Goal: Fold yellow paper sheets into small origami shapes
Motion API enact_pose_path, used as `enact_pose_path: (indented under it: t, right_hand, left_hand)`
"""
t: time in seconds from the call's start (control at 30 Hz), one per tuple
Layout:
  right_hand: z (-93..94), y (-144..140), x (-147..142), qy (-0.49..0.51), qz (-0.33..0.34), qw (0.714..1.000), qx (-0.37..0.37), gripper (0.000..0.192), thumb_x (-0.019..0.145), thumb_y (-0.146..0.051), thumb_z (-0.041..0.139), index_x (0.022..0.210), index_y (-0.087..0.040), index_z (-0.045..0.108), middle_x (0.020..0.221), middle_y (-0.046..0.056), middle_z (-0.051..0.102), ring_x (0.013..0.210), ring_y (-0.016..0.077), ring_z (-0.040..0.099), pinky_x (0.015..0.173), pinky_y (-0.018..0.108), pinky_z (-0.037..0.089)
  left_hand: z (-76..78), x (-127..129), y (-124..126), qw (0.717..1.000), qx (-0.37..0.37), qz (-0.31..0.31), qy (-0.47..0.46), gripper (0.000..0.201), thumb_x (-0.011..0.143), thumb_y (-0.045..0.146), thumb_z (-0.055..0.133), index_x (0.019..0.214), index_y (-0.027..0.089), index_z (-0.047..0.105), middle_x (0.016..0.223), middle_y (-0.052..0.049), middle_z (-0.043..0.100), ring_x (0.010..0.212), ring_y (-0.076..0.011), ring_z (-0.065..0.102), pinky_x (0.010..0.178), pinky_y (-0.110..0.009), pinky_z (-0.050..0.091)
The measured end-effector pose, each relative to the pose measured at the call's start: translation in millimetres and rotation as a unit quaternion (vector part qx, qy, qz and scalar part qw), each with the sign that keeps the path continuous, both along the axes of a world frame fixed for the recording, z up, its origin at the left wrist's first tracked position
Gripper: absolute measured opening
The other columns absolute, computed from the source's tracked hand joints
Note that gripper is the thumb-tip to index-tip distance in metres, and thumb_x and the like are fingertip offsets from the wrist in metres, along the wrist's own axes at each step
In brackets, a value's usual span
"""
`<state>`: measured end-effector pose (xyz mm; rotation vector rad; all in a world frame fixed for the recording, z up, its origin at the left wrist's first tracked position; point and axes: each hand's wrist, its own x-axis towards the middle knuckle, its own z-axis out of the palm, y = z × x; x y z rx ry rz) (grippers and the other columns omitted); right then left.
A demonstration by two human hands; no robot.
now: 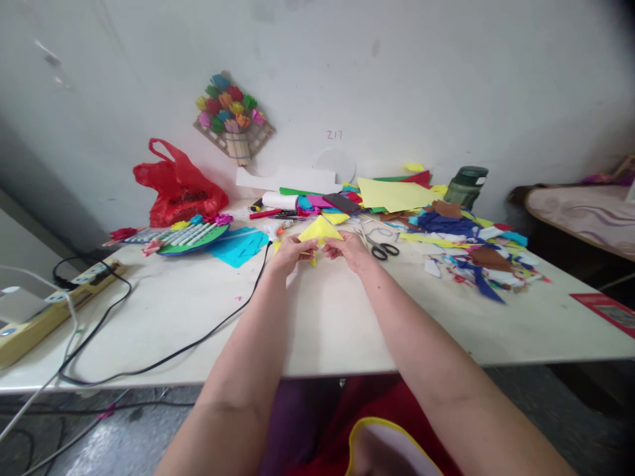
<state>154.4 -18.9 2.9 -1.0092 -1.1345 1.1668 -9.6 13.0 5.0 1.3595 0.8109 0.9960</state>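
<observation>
Both hands pinched a folded yellow paper [320, 231] over the table [317, 317]: left hand [292, 252], right hand [350, 251]. Scissors [383, 249] lay just beside the right hand, seemingly untouched.

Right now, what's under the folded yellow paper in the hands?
Both hands, left and right, hold the yellow paper just above the white table. A small yellow tip pokes out below it. Whether its lower edge touches the table is hidden by the fingers. Scissors lie beside it, not under.

Yellow paper [320, 231] between both hands
</observation>
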Motion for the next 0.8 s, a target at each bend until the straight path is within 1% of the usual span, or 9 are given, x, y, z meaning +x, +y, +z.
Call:
enact_pose_path:
  t: [0.23,0.4,0.6,0.7,0.8]
  right_hand:
    - [-1.7,-0.4,-4.2,-0.001,-0.005,1.0,0.013,0.021,0.062,-0.029,0.071,0.07,-0.013,0.06,0.055,0.002,0.065,0.042,0.0099,0.056,0.042,0.02,0.042]
    - [-3.9,0.5,-5.9,-0.01,-0.01,1.0,0.021,0.021,0.063,-0.03,0.07,0.069,-0.013,0.059,0.055,0.003,0.065,0.042,0.01,0.055,0.043,0.021,0.042]
    - [-4.4,2.3,-8.0,-0.016,-0.024,0.999,0.029,0.021,0.061,-0.03,0.069,0.068,-0.014,0.058,0.052,0.001,0.064,0.039,0.0097,0.054,0.04,0.02,0.041]
    - [-3.4,2.2,-8.7,-0.02,-0.03,0.999,0.027,0.021,0.059,-0.031,0.069,0.067,-0.014,0.058,0.05,0.0,0.063,0.038,0.0094,0.053,0.04,0.02,0.041]
    - [-2.8,1.7,-8.1,-0.023,-0.029,0.999,0.033,0.022,0.059,-0.032,0.069,0.067,-0.014,0.058,0.05,0.0,0.062,0.038,0.0093,0.052,0.039,0.02,0.041]
  left_hand:
    - [-4.1,7.0,-0.1,0.999,0.005,0.006,-0.043,0.038,0.049,0.034,0.08,0.074,0.01,0.062,0.062,0.001,0.058,0.055,-0.0082,0.053,0.058,-0.024,0.047]
    - [-5.5,7.8,0.7,0.999,0.014,0.008,-0.033,0.038,0.051,0.035,0.079,0.075,0.01,0.062,0.064,-0.001,0.059,0.055,-0.0087,0.053,0.058,-0.025,0.046]
    - [-9.1,7.4,4.1,0.999,0.035,0.011,-0.021,0.034,0.054,0.039,0.077,0.065,0.012,0.059,0.057,0.001,0.056,0.05,-0.0081,0.049,0.053,-0.023,0.043]
    - [-10.0,6.5,5.1,0.999,0.047,0.004,-0.008,0.033,0.057,0.042,0.074,0.064,0.013,0.06,0.056,0.001,0.056,0.048,-0.0079,0.049,0.052,-0.023,0.042]
    - [-9.1,5.9,4.7,0.999,0.041,0.015,0.001,0.034,0.057,0.043,0.074,0.065,0.013,0.061,0.056,0.001,0.058,0.048,-0.0082,0.05,0.052,-0.023,0.043]
